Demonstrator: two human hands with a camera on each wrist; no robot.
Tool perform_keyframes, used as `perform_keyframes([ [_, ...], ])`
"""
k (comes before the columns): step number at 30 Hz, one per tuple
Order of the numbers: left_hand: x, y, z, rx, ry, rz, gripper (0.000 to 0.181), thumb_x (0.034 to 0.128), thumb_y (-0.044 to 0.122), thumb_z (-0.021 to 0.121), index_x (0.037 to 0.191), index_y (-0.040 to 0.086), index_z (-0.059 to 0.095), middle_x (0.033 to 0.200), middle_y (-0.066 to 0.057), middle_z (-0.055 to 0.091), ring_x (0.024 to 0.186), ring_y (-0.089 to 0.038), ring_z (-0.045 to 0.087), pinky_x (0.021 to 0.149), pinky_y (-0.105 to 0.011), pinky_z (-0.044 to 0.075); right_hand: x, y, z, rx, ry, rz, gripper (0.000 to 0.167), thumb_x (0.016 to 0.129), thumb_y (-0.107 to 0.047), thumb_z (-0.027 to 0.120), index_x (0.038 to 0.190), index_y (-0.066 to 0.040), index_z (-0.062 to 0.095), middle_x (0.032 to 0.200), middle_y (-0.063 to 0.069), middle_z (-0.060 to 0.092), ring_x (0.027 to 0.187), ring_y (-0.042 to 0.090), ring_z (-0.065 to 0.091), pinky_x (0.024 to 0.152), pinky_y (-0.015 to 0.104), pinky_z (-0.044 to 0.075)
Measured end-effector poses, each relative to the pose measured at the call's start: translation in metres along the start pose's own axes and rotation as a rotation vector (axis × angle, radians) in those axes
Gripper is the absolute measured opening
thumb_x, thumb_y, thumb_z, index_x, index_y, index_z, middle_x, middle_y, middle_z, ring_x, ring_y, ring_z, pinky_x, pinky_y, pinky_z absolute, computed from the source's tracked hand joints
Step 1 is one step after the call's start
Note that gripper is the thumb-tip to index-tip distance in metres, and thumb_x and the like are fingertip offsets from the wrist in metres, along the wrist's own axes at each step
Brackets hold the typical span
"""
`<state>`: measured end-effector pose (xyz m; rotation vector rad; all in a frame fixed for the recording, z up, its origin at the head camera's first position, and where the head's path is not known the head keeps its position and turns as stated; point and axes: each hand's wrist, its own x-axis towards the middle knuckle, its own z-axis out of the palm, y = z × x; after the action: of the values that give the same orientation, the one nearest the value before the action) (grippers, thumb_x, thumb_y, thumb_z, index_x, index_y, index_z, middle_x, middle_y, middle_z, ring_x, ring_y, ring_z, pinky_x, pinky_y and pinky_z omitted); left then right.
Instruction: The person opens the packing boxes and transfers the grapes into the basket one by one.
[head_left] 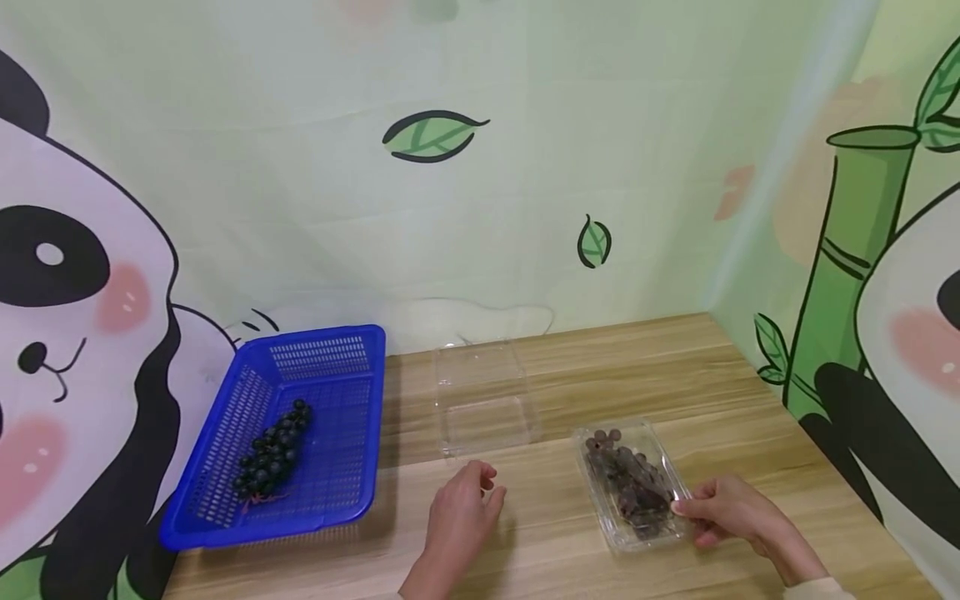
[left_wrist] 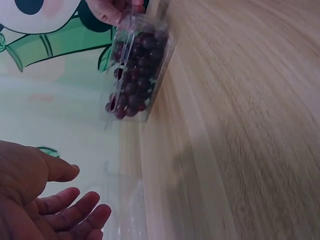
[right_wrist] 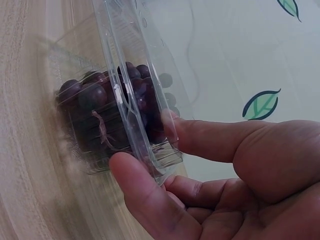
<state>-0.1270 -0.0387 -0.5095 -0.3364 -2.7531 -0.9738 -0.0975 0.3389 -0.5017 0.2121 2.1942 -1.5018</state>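
Note:
A clear plastic box (head_left: 645, 533) of dark red grapes (head_left: 637, 483) stands at the right of the table, its lid over the fruit. My right hand (head_left: 731, 512) pinches the box's near right edge between thumb and fingers; the right wrist view shows this grip on the rim, with the grapes (right_wrist: 92, 96) behind the plastic. To the left of the box, my left hand (head_left: 459, 517) hovers over the table with loosely bent fingers and holds nothing. In the left wrist view the left hand (left_wrist: 55, 200) is apart from the grape box (left_wrist: 137, 70).
A blue basket (head_left: 352, 442) with a bunch of black grapes (head_left: 273, 450) stands at the left. Between basket and grape box, farther back, lies another clear plastic box (head_left: 487, 417), open, near the printed curtain (head_left: 510, 250) behind the wooden table (head_left: 622, 367).

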Motion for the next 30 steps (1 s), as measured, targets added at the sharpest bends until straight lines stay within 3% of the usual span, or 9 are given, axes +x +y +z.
perform_keyframes([
  [7,0.004,0.011,0.013,-0.093,-0.094,-0.036,0.019,0.0894,0.015,0.08,0.101,0.007,0.067,0.083,0.004,0.066,0.07,-0.008,0.062,0.058,-0.029,0.048,0.0,-0.001,0.002,-0.026,0.025,0.008,0.019,0.098,-0.011,0.07,0.084,0.001,0.067,0.07,0.0,0.063,0.059,0.009,0.064,0.058,0.026,0.057],
  [13,0.007,0.023,0.028,-0.161,-0.174,-0.051,0.02,0.092,0.018,0.077,0.104,0.006,0.068,0.08,0.009,0.063,0.068,-0.005,0.06,0.059,-0.029,0.048,0.001,0.0,0.002,-0.035,0.031,0.007,0.019,0.098,-0.011,0.069,0.084,0.001,0.067,0.07,0.0,0.063,0.059,0.008,0.064,0.058,0.026,0.057],
  [20,0.009,0.035,0.047,-0.217,-0.235,-0.105,0.017,0.0936,0.021,0.075,0.102,0.009,0.068,0.079,0.01,0.062,0.069,-0.006,0.059,0.062,-0.03,0.049,0.0,0.002,0.002,-0.024,0.027,-0.001,0.019,0.098,-0.011,0.07,0.084,0.002,0.067,0.069,0.0,0.063,0.059,0.009,0.063,0.057,0.027,0.057],
  [25,0.012,0.041,0.056,-0.311,-0.281,-0.153,0.021,0.096,0.021,0.072,0.109,0.005,0.068,0.082,0.008,0.064,0.069,-0.006,0.058,0.063,-0.03,0.05,-0.001,0.001,0.003,-0.019,0.041,0.017,0.02,0.097,-0.012,0.072,0.084,0.003,0.067,0.07,0.002,0.063,0.058,0.009,0.063,0.057,0.026,0.057],
  [30,0.018,0.046,0.064,-0.406,-0.282,-0.174,0.024,0.096,0.018,0.072,0.111,0.0,0.067,0.083,0.004,0.063,0.07,-0.008,0.057,0.066,-0.03,0.051,0.0,0.001,0.003,-0.021,0.056,0.025,0.02,0.096,-0.012,0.072,0.085,0.003,0.067,0.07,0.002,0.064,0.057,0.009,0.063,0.056,0.026,0.056],
])
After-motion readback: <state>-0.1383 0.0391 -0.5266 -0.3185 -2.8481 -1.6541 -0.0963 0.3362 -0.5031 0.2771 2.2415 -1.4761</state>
